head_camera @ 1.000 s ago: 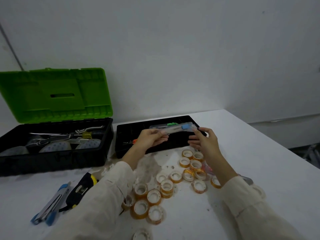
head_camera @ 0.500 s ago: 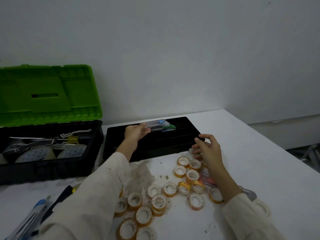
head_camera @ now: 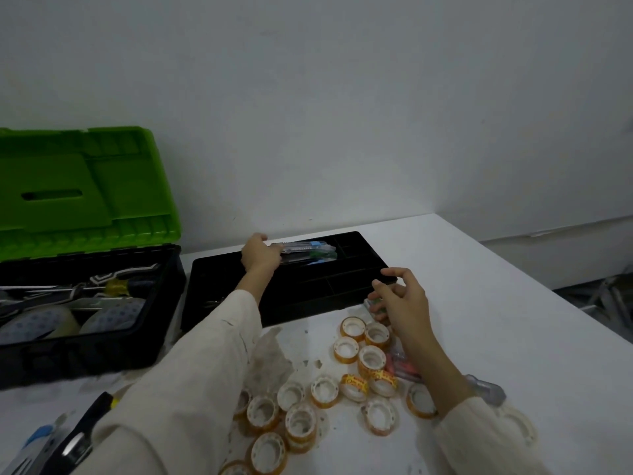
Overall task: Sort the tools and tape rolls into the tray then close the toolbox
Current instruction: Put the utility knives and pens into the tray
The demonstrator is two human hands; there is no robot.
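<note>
Nearest, at the lower left edge, a blue knife (head_camera: 36, 438) and a black and yellow tool (head_camera: 80, 437) lie on the white table (head_camera: 496, 320). Both are partly hidden by the left sleeve (head_camera: 191, 389) and cut by the frame. In the middle, many small tape rolls (head_camera: 301, 419) with orange rims are scattered on the table, some touching each other and a few stacked. A crumpled clear wrapper (head_camera: 270, 358) lies beside the sleeve. A red pack (head_camera: 402, 366) lies partly under the right forearm. A grey object (head_camera: 488, 390) shows just beside the right cuff; what it is I cannot tell.

The right hand (head_camera: 406, 305) hangs over a small green pack (head_camera: 371, 303), which lies on the table just beside the front right corner of the tray. The fingers of this hand are loosely bent and spread, and it holds nothing.

The black tray (head_camera: 308, 296) stands on the table and is divided into compartments. The near ones are dark, and I cannot see what is in them. The long far compartment holds the knife packs (head_camera: 308, 250), blue and green, lying flat. The left hand (head_camera: 260, 257) covers their left end; whether it pinches them or only touches them I cannot tell.

Just beside the tray, on the left, the toolbox (head_camera: 85, 354) is open, with its green lid (head_camera: 85, 190) upright. Inside lie two big clear rolls (head_camera: 34, 323), a yellow-handled screwdriver (head_camera: 116, 286) and a black and white tool (head_camera: 102, 277).
</note>
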